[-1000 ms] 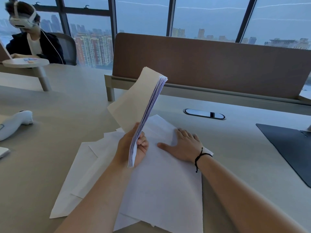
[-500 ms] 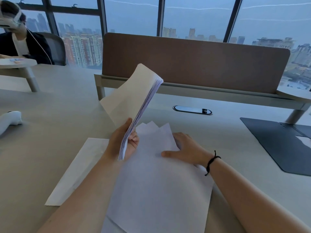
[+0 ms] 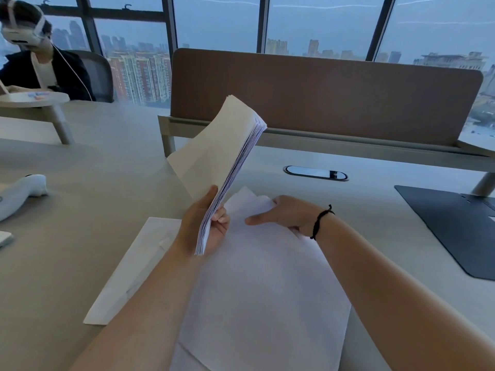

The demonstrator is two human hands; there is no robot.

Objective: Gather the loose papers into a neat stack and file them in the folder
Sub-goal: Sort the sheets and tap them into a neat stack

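My left hand [image 3: 206, 226] grips a thick stack of white papers [image 3: 217, 162] by its lower edge and holds it upright, tilted away over the desk. Several loose white sheets [image 3: 267, 290] lie fanned on the desk in front of me. My right hand [image 3: 286, 215] reaches under the far right edge of these sheets, its fingers curled around their top corners and its thumb on top. A flat pale folder or sheet [image 3: 131, 269] lies on the desk to the left, partly under the loose sheets and my left forearm.
A brown divider panel [image 3: 321, 95] runs along the back of the desk, with an oval cable port [image 3: 316, 173] before it. A dark mat [image 3: 455, 226] lies at the right. A white controller [image 3: 18, 191] rests at the left. Another person sits far left.
The loose sheets have been pulled together into a tighter pile. My right hand went from lying flat on them to curling around their far edge. The held stack stays raised.
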